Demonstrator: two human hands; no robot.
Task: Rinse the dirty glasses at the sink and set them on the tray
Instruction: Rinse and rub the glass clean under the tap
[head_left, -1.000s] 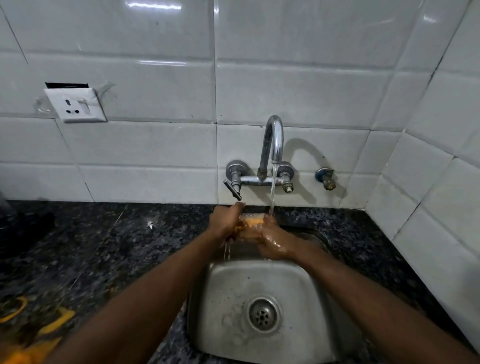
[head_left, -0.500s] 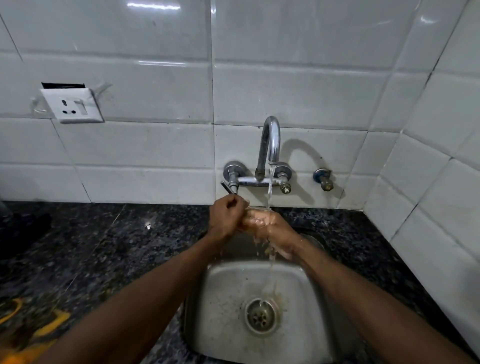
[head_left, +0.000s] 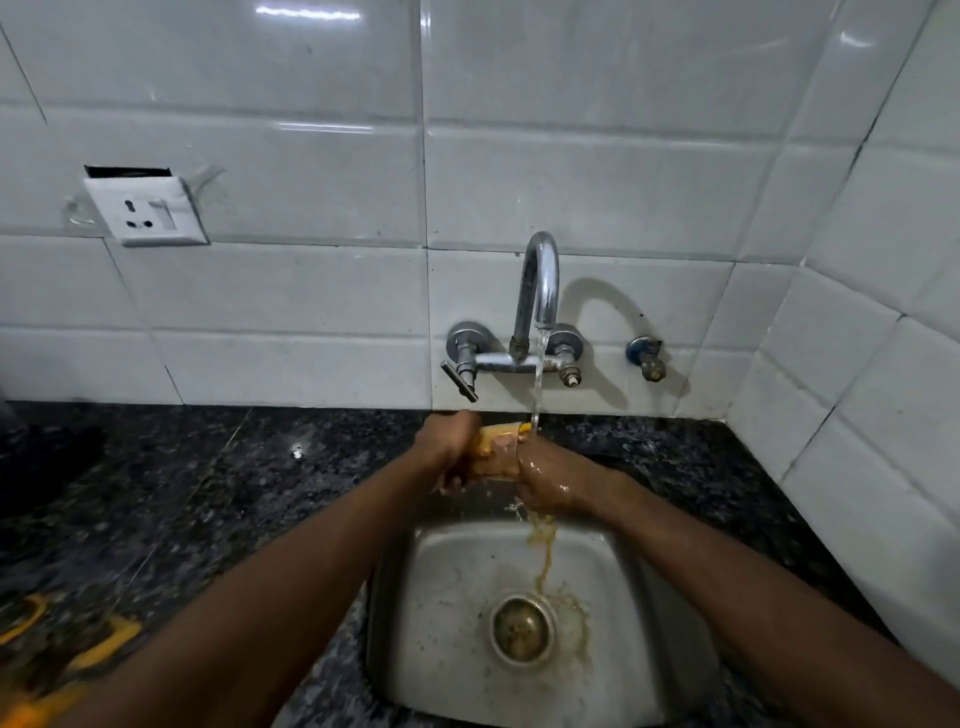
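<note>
Wet skin glistens on the right hand (head_left: 550, 480), which wraps around one end of a glass (head_left: 497, 451) smeared with orange residue; the left hand (head_left: 448, 448) clasps the other end. Held sideways between both hands, the glass sits under the water stream (head_left: 538, 382) from the chrome tap (head_left: 540, 283). Orange-tinted water runs down into the steel sink (head_left: 447, 613) toward the drain (head_left: 522, 630), set into dark speckled counter (head_left: 218, 499).

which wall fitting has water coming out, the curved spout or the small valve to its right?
The curved spout: its stream lands on the glass. The small valve looks dry.
</note>
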